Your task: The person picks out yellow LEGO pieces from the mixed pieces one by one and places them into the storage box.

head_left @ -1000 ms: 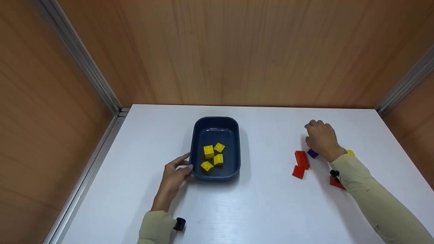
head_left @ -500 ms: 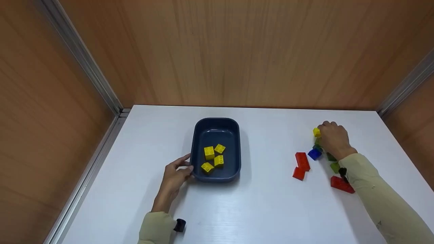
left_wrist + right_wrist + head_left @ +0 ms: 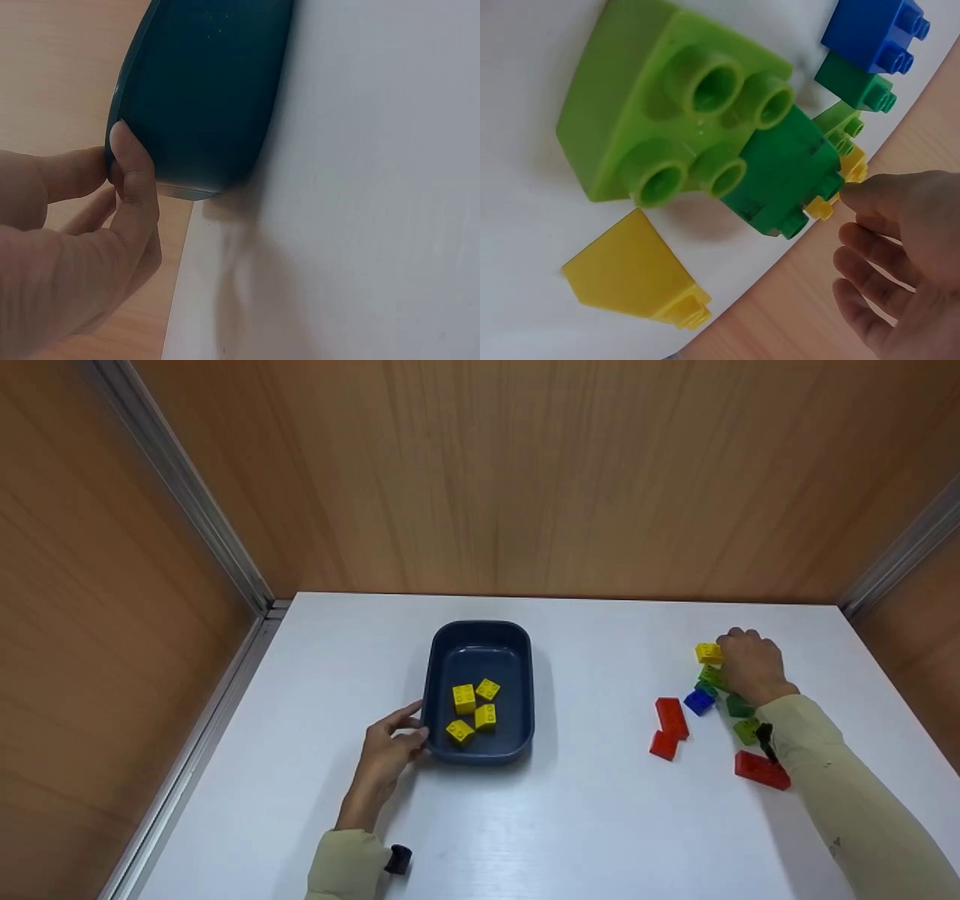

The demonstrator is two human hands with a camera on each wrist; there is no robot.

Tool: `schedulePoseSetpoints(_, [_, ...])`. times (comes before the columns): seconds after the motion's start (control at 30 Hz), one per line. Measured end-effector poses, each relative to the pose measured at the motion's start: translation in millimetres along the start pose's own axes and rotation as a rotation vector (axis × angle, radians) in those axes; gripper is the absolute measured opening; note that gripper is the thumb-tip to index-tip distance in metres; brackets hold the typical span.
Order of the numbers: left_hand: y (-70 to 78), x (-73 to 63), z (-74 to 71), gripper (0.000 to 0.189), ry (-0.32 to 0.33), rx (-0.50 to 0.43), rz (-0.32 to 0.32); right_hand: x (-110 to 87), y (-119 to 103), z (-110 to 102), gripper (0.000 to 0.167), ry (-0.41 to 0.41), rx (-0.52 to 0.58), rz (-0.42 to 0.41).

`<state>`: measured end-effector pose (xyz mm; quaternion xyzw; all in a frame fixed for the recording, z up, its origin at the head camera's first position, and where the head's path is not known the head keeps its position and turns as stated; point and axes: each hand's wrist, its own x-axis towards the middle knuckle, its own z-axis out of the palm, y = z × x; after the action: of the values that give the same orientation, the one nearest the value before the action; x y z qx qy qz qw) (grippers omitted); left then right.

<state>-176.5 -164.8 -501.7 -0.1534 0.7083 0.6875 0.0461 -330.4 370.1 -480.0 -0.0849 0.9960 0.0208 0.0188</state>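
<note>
My left hand [image 3: 386, 761] pinches the near left side of a dark blue rectangular tray [image 3: 480, 756]. The left wrist view shows thumb and fingers at its rim [image 3: 120, 90]. Several yellow building bricks [image 3: 464, 699] lie inside. My right hand [image 3: 752, 664] hovers at the back right with bent fingers, just right of a yellow brick [image 3: 709, 653]. In the right wrist view that hand [image 3: 900, 262] has nothing visible in its grasp, its thumb overlapping yellow studs. Another yellow brick [image 3: 622, 270] there is hidden by my arm in the head view.
Near the right hand lie a lime brick [image 3: 711, 676], a blue brick [image 3: 699, 702], a dark green brick [image 3: 739, 706] and another lime brick [image 3: 746, 731]. Red bricks [image 3: 672, 718] lie closer in, one long red brick [image 3: 763, 770] under the sleeve's edge. Wooden panels enclose the white table [image 3: 585, 810].
My right hand has moved right and slightly back, uncovering the yellow, green and blue bricks. My left hand and the tray have stayed put.
</note>
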Motion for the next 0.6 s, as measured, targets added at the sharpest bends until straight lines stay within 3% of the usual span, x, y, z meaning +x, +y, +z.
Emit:
schedulePoseSetpoints(0.27, [0.0, -3.2, -1.4, 0.05, -0.012, -0.007, 0.006, 0.8, 8, 2, 0.034, -0.006, -0.023, -0.005])
schedulePoseSetpoints(0.6, [1.1, -3.0, -3.7, 0.049, -0.013, -0.004, 0.001, 4.0, 13, 3, 0.038, -0.094, 0.011, 0.03])
